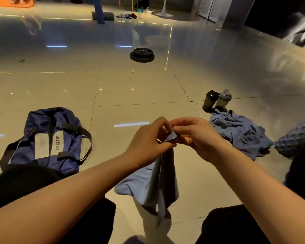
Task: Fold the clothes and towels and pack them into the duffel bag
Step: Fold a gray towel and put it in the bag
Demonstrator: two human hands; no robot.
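Pinching one corner of a blue towel (pixel 165 175) between both sets of fingers, a person sits on a glossy tiled floor (pixel 139 88) with knees in dark trousers at the near edge of the view. The left hand (pixel 148 138) and right hand (pixel 195 134) meet at centre, fingertips almost touching, each grasping the raised corner. From there the towel hangs down in a narrow fold, and its lower part spreads on the floor between the legs.

A navy duffel bag (pixel 48 141) lies on the floor to the left, just beyond the left knee, with black straps looped over it and a pale panel reading LVQUE. Whether its zip is open cannot be told.

To the right, a second blue cloth (pixel 239 132) lies crumpled on the floor, well apart from the bag. Two dark shaker bottles (pixel 216 101) stand upright side by side just beyond it, touching its far edge. A bumpy blue object (pixel 296 138) sits at the right edge, beside the crumpled cloth.

Farther off, near the middle of the floor, a black weight plate (pixel 142 54) lies flat. A blue post (pixel 99 9) rises at the far end of the room.
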